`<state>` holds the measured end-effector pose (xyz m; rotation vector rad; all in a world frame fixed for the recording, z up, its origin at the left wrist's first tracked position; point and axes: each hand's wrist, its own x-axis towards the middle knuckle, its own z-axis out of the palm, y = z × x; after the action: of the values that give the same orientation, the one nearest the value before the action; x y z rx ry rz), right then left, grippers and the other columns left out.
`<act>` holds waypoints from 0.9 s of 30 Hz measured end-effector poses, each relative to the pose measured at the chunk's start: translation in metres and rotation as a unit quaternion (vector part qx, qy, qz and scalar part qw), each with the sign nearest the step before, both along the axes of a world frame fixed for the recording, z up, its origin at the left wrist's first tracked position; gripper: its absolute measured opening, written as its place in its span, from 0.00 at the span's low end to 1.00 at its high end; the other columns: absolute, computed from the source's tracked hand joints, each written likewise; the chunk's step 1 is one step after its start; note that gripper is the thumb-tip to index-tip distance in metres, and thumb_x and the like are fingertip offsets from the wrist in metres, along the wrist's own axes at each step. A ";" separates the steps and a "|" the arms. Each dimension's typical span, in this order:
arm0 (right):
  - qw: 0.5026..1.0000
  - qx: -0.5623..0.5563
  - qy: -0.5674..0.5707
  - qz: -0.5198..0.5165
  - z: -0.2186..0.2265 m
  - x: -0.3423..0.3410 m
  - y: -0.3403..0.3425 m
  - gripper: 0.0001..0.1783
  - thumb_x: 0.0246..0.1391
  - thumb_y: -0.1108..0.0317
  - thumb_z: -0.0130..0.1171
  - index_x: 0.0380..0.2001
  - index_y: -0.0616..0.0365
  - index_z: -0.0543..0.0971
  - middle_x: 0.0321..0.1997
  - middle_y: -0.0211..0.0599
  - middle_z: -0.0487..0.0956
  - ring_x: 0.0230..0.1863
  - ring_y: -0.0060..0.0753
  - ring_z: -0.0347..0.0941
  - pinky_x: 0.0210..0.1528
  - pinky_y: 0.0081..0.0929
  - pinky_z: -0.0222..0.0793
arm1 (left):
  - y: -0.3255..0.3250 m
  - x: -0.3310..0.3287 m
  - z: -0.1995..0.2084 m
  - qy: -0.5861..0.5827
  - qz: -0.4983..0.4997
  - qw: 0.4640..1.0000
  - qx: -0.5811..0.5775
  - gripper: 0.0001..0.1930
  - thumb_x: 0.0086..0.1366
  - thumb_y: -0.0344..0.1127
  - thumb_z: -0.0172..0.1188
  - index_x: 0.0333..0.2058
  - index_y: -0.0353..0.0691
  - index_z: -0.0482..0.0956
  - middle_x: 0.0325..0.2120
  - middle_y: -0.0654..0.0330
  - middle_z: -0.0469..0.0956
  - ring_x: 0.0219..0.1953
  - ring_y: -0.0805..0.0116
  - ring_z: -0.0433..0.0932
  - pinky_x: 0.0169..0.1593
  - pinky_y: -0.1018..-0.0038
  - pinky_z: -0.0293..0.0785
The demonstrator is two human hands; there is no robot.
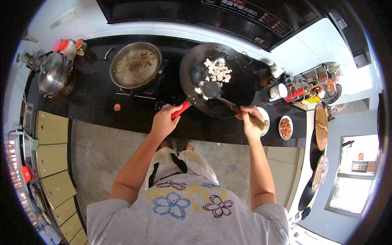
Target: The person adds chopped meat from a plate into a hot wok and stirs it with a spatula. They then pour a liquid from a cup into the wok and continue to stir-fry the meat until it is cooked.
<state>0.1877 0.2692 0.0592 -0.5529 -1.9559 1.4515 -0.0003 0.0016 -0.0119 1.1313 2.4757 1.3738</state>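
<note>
A black wok (241,92) sits on the right side of the stove, with small white chopped pieces of food (218,70) on its far inner wall. My left hand (164,121) is closed round the wok's red handle (182,109). In my right hand (250,121) is a spatula (210,90) with a dark blade and a long handle. The blade lies inside the wok at its left, among a few white pieces. Behind my right hand, a white plate (265,118) is partly hidden; something green shows on it.
Left of the wok, a wide pot (136,83) of cloudy brownish liquid stands on another burner. A lidded steel pot (54,73) and several jars (68,47) fill the far left. At right are a plate of sliced meat (285,127), a white mug (278,92) and seasoning bottles (295,95). Overhead hangs a black range hood (228,20).
</note>
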 end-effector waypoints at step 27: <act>0.966 0.167 -0.199 -0.006 0.117 -0.017 0.040 0.06 0.49 0.72 0.63 0.29 0.65 0.81 0.28 0.40 0.81 0.32 0.33 0.81 0.32 0.26 0.77 | 0.001 0.001 -0.005 0.019 0.005 1.000 0.003 0.21 0.53 0.30 0.67 0.49 0.47 0.81 0.36 0.53 0.80 0.39 0.50 0.79 0.42 0.63 0.76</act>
<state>0.1703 0.3089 0.1763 -0.7396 -2.4389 1.0218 0.0006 0.0025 -0.0165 1.1598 2.5075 1.3766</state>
